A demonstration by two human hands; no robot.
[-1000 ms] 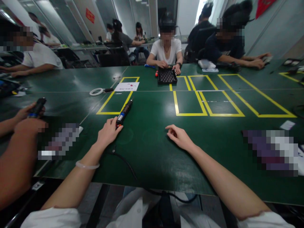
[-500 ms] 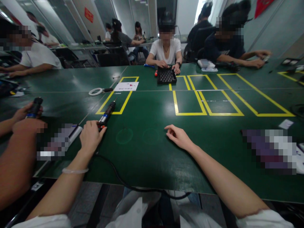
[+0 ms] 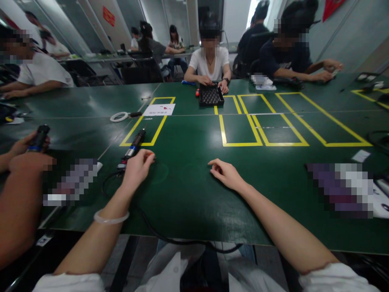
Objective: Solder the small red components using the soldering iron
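Note:
An electric screwdriver (image 3: 132, 148) lies on the green table, its tip pointing away from me and its black cable running back toward the table's front edge. Just to the right of its rear end is my left hand (image 3: 138, 167), off the tool, with loosely bent fingers and nothing visible in them. My right hand (image 3: 225, 173) rests on the table further right. Its index finger is partly stretched out, the other fingers are curled loosely, and no object shows in it.
Yellow tape outlines (image 3: 241, 144) mark the table (image 3: 182, 211). A white sheet (image 3: 159, 109) and a white ring (image 3: 119, 117) lie beyond the screwdriver. Opposite, a person works at a black tray (image 3: 211, 95). At left, a neighbour's hand holds a dark tool (image 3: 39, 138).
My left hand has let go of the screwdriver and moved right. The screwdriver now lies on the table. My right hand has hardly moved.

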